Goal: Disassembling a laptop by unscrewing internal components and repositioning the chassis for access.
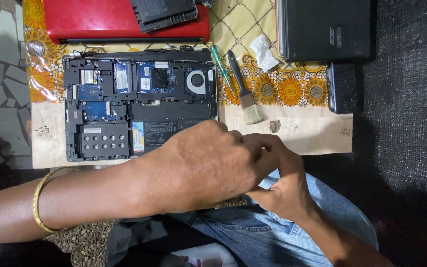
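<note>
My left hand (203,165) reaches in from the left with a gold bangle (39,200) on its wrist, fingers curled, over the table's front edge. My right hand (280,178) comes up from the lower right and its fingertips meet those of the left hand. Whether anything small sits between the fingers is hidden. Just beyond the left hand lies an opened laptop (124,106) with its bottom cover off, showing circuit boards, a fan (196,81) and a drive bay.
A red laptop (100,20) with a black cover panel (166,12) on it lies at the back. A green-handled screwdriver (217,60), a brush (243,86), a white tissue (264,52), a small brown lump (274,126), a black laptop (324,29) and a dark flat device (344,86) are on the right.
</note>
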